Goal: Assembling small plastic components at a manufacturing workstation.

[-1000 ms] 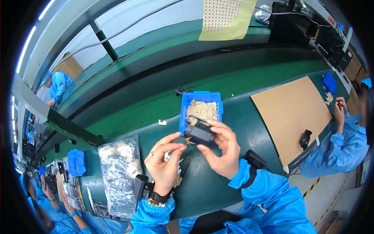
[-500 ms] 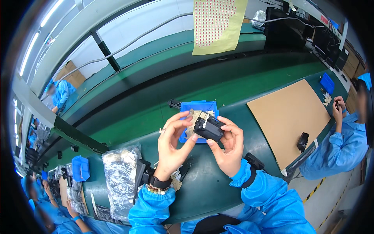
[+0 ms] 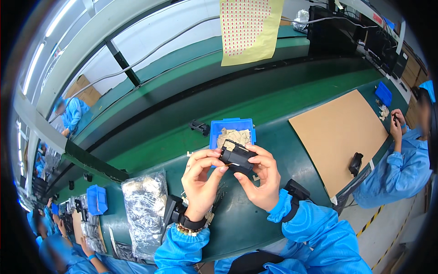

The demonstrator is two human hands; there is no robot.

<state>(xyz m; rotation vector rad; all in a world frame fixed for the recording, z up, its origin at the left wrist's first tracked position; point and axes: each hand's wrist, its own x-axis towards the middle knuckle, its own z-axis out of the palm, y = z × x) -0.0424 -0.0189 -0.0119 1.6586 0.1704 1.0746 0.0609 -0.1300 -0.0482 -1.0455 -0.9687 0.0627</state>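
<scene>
A black plastic housing point(image 3: 237, 160) with an open frame at its top and a thin wire along its front is held up between my two hands. My left hand point(image 3: 200, 182) pinches its left end with thumb and fingers. On the right end, my right hand point(image 3: 262, 180) grips with the thumb below and the fingers above. Just behind them stands a blue bin point(image 3: 252, 132) filled with small tan pieces point(image 3: 238, 135). The housing partly covers the bin's front.
Left of my arm lies a clear bag point(image 3: 145, 210) of parts. Another black part point(image 3: 199, 127) rests on the green strip point(image 3: 169, 141) behind the bench. A brown board point(image 3: 337, 137) lies to the right, near a co-worker point(image 3: 397, 169). Loose small parts lie under my left wrist.
My left fingers, raised off the housing before, now close on its left end. The housing has come slightly lower and left, showing more of the bin. The black part behind has shifted left.
</scene>
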